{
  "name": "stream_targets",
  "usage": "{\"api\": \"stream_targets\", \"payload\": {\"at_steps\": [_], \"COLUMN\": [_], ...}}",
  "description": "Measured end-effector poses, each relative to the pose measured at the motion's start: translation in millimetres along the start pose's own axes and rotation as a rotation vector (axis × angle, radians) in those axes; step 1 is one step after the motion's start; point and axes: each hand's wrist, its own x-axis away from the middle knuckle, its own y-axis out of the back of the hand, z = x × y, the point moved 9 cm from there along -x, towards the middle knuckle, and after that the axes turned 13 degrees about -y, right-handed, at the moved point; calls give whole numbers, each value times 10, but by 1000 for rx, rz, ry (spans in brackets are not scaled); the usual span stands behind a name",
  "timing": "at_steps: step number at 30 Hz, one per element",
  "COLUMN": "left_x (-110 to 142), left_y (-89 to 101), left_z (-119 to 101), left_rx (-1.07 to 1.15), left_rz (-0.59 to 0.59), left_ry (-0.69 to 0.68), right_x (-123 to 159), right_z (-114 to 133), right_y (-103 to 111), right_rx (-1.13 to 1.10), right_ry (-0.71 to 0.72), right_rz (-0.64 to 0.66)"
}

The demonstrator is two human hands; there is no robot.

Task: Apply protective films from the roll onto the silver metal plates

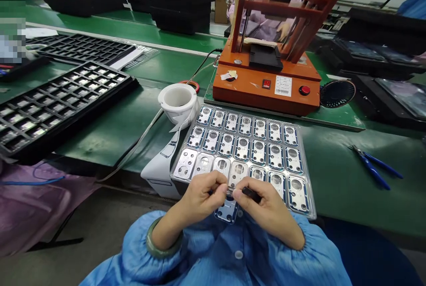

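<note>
My left hand (209, 195) has thumb and fingers pinched at the top of a small metal plate with blue edges (227, 212), which hangs below my fingertips. Close beside it, my right hand (262, 206) has its fingertips at the same upper edge. A short black tool or handle (252, 194) is tucked in the right hand; its kind is hidden. Under and beyond my hands lies a clear plastic tray (309, 188) with rows of similar metal plates (275, 155), several rimmed in blue. At the tray's near left, a few plates look plain silver (184, 164).
A white roll of labels (178, 99) stands left of the tray, its strip (163, 166) hanging over the bench edge. Behind is an orange press (266, 86). Blue-handled pliers (374, 166) lie right; a black compartment tray (63, 104) lies left. Other people sit nearby.
</note>
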Motion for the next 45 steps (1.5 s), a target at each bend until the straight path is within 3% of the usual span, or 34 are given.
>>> {"api": "stream_targets", "payload": {"at_steps": [3,16,19,23,27,39,43,45], "left_x": [8,-15,-3,63,113,59,92,86], "left_y": [28,39,28,93,164,236,275,238], "left_z": [16,-77,-44,124,198,162,156,159], "left_rx": [19,-83,-65,61,84,-78,-100,-139], "left_rz": [-41,-48,-60,-240,-410,-444,-530,-516], "left_ry": [33,-61,-17,144,187,224,231,217], "right_x": [20,9,-2,-3,15,7,54,85], "right_z": [26,36,19,-7,-4,35,56,18], "right_y": [17,37,37,23,-22,-7,39,106], "right_rx": [6,51,46,14,113,200,92,14], "right_ry": [27,39,25,1,15,95,135,138], "right_rz": [-7,-28,-38,-39,-17,-88,-105,-170]}}
